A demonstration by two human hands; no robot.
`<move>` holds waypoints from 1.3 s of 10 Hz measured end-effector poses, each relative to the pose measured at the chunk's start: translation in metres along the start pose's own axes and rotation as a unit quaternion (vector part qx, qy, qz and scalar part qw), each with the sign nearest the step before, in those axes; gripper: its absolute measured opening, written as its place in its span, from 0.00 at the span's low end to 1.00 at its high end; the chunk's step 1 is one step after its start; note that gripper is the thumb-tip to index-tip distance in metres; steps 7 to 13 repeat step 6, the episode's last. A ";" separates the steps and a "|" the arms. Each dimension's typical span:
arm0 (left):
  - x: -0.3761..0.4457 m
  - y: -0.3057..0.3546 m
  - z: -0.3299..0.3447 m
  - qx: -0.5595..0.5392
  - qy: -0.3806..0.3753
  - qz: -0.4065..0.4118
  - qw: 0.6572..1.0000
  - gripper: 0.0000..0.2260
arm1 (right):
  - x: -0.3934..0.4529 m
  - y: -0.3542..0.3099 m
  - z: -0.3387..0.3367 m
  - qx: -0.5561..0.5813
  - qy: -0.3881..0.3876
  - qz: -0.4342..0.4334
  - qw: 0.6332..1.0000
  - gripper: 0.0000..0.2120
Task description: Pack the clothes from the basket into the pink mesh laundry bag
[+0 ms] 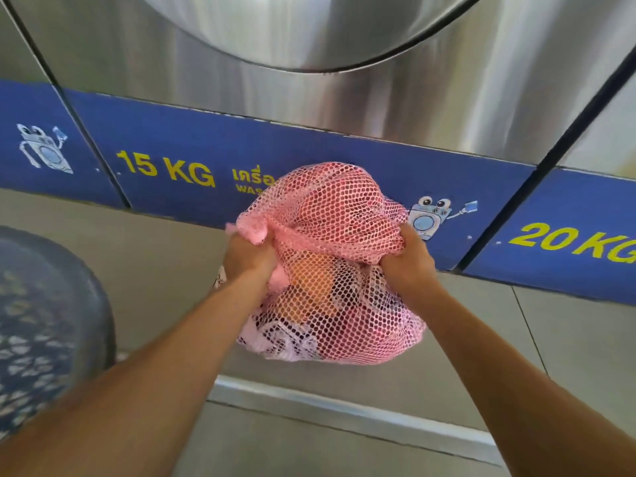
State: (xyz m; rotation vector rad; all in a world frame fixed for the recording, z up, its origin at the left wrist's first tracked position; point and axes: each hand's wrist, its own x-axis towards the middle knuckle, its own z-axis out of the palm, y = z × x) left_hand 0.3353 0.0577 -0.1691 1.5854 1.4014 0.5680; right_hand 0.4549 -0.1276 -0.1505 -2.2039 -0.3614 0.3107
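The pink mesh laundry bag (330,270) hangs in front of me, bulging with clothes; orange, dark and pale pink fabric shows through the netting. My left hand (246,254) is clenched on a bunch of mesh at the bag's upper left. My right hand (407,261) grips the gathered mesh on the right side. The top of the bag puffs up between and above both fists. A grey perforated basket (44,304) sits at the left edge, blurred; I cannot tell what is inside it.
A steel washing machine front (344,108) with a round door rim fills the top. A blue band (172,160) reads 15 KG and 20 KG. Grey floor tiles and a metal strip (344,411) lie below the bag.
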 end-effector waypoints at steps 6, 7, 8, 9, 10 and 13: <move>-0.067 0.154 -0.141 0.209 -0.239 -0.032 0.948 0.20 | -0.061 -0.156 -0.136 -0.256 -0.162 0.064 0.951 0.44; -0.067 0.154 -0.141 0.209 -0.239 -0.032 0.948 0.20 | -0.061 -0.156 -0.136 -0.256 -0.162 0.064 0.951 0.44; -0.067 0.154 -0.141 0.209 -0.239 -0.032 0.948 0.20 | -0.061 -0.156 -0.136 -0.256 -0.162 0.064 0.951 0.44; -0.067 0.154 -0.141 0.209 -0.239 -0.032 0.948 0.20 | -0.061 -0.156 -0.136 -0.256 -0.162 0.064 0.951 0.44; -0.067 0.154 -0.141 0.209 -0.239 -0.032 0.948 0.20 | -0.061 -0.156 -0.136 -0.256 -0.162 0.064 0.951 0.44; -0.067 0.154 -0.141 0.209 -0.239 -0.032 0.948 0.20 | -0.061 -0.156 -0.136 -0.256 -0.162 0.064 0.951 0.44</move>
